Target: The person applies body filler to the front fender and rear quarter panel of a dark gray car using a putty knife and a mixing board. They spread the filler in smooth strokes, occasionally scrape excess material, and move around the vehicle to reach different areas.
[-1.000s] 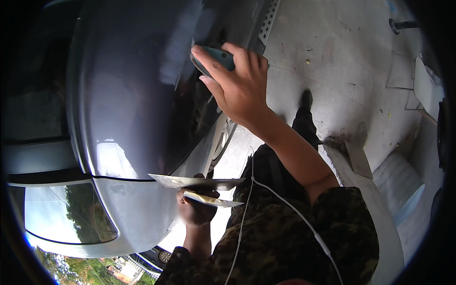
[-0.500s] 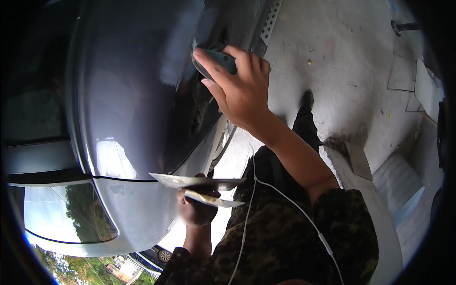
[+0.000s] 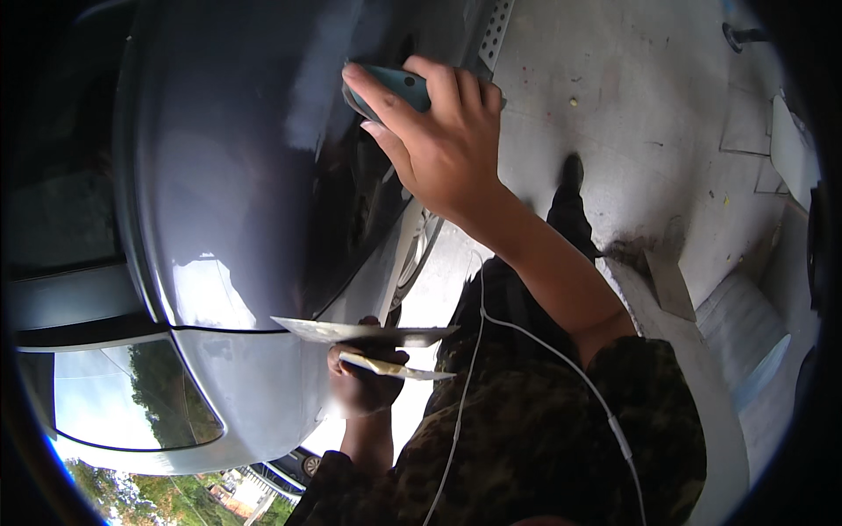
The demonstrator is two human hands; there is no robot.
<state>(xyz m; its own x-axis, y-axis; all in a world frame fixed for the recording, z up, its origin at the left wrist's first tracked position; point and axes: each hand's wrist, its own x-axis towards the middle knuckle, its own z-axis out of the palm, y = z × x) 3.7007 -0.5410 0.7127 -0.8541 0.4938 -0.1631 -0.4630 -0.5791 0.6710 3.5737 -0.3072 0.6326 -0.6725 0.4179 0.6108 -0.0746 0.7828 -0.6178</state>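
My right hand [image 3: 452,145] is wrapped over a teal sanding block [image 3: 399,86] with dark round spots. It presses the block's face to the dark car panel [image 3: 228,158], near a pale, dull patch [image 3: 320,79]. Lower down, close to the car's side, my left hand [image 3: 364,386] grips two thin flat tools together. The upper one is a wide grey putty plate [image 3: 368,334]; below it is a narrower putty knife [image 3: 395,366] with cream-coloured paste on it. Part of the left hand is blurred, and the plate covers some of its fingers.
A car window [image 3: 132,394] lies at the left. The car wheel [image 3: 410,259] shows under the panel edge. A white cable [image 3: 526,331] hangs across my front. On the concrete floor [image 3: 631,105], a white object [image 3: 789,149] stands at the right, and a board [image 3: 671,285] sits nearer.
My right hand and the sanding block have slid a little up and left along the panel. The left hand still holds both tools in nearly the same place.
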